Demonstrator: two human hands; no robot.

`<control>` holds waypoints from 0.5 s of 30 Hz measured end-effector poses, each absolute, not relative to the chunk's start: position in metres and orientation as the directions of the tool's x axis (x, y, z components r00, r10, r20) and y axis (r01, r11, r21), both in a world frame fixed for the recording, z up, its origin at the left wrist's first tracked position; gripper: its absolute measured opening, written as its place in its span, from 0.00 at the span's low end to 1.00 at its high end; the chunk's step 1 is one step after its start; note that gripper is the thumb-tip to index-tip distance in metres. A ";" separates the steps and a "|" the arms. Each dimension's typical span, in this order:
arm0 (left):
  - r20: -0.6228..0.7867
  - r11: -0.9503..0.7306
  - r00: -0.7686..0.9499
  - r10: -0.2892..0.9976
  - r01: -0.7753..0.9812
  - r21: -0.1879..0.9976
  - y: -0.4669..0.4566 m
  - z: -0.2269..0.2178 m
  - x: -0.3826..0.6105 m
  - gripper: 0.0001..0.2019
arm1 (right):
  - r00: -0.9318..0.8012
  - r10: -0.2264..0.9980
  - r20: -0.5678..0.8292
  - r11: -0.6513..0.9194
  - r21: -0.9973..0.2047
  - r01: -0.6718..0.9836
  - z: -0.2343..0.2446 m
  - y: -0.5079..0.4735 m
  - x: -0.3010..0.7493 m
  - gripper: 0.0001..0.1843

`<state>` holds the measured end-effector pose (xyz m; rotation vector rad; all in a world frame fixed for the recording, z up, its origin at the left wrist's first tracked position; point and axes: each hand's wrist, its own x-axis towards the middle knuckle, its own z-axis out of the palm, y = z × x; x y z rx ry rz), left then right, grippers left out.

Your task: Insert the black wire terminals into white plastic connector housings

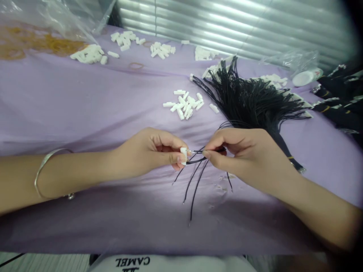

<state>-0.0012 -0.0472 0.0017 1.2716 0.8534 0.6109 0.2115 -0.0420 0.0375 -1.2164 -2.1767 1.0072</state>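
My left hand (150, 153) pinches a small white plastic connector (183, 155) between thumb and fingers. My right hand (244, 156) is closed on thin black wires (197, 177), holding their tips right at the connector. Several wire ends dangle below my hands over the purple cloth (70, 109). A silver bangle (47, 170) sits on my left wrist. A large fanned bundle of black wires (246, 100) lies just behind my right hand. A small heap of white connectors (185, 105) lies beyond my hands.
More white connector piles (90, 54) (161, 49) lie at the far side of the cloth. Clear plastic bags (51, 15) and tan rubber bands (53, 44) sit far left. Finished black bundles (340, 100) lie at the right edge, near a white lid (303, 78).
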 end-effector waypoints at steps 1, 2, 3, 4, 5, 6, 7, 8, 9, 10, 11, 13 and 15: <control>-0.208 0.211 0.567 0.797 0.061 0.976 -0.047 0.002 -0.001 0.03 | -0.512 0.858 0.043 0.354 -0.771 0.529 0.037 -0.042 0.212 0.05; -0.206 0.210 0.571 0.794 0.059 0.976 -0.047 0.002 -0.002 0.03 | -0.512 0.858 0.052 0.362 -0.768 0.528 0.037 -0.042 0.212 0.06; -0.200 0.208 0.577 0.792 0.053 0.977 -0.047 0.001 -0.002 0.03 | -0.512 0.857 0.062 0.370 -0.765 0.527 0.037 -0.042 0.212 0.06; -0.196 0.208 0.582 0.789 0.046 0.977 -0.047 0.001 -0.002 0.03 | -0.513 0.855 0.068 0.377 -0.763 0.526 0.037 -0.043 0.212 0.05; -0.193 0.209 0.586 0.787 0.041 0.977 -0.047 0.001 -0.002 0.02 | -0.514 0.855 0.072 0.380 -0.761 0.526 0.036 -0.043 0.212 0.05; -0.193 0.212 0.587 0.786 0.037 0.977 -0.047 0.001 -0.002 0.03 | -0.513 0.855 0.076 0.383 -0.760 0.525 0.036 -0.043 0.212 0.05; -0.197 0.215 0.588 0.785 0.039 0.976 -0.047 0.001 -0.002 0.03 | -0.510 0.856 0.080 0.384 -0.760 0.524 0.036 -0.043 0.212 0.05; -0.201 0.217 0.586 0.785 0.044 0.975 -0.046 0.000 -0.002 0.03 | -0.509 0.857 0.082 0.384 -0.762 0.522 0.036 -0.043 0.213 0.05; -0.203 0.216 0.586 0.785 0.050 0.975 -0.046 0.000 -0.002 0.03 | -0.509 0.857 0.084 0.384 -0.764 0.519 0.035 -0.043 0.213 0.05; -0.203 0.212 0.586 0.784 0.055 0.976 -0.046 0.000 -0.002 0.03 | -0.513 0.854 0.084 0.386 -0.764 0.517 0.035 -0.043 0.213 0.05; -0.201 0.207 0.590 0.782 0.059 0.977 -0.046 0.001 -0.002 0.03 | -0.519 0.850 0.087 0.393 -0.760 0.517 0.034 -0.043 0.214 0.05; -0.204 0.206 0.593 0.779 0.067 0.976 -0.046 0.001 -0.002 0.02 | -0.538 0.837 0.096 0.423 -0.738 0.526 0.034 -0.043 0.214 0.06; -0.215 0.215 0.593 0.776 0.073 0.974 -0.046 0.001 -0.002 0.02 | -0.561 0.819 0.117 0.470 -0.698 0.540 0.034 -0.044 0.214 0.07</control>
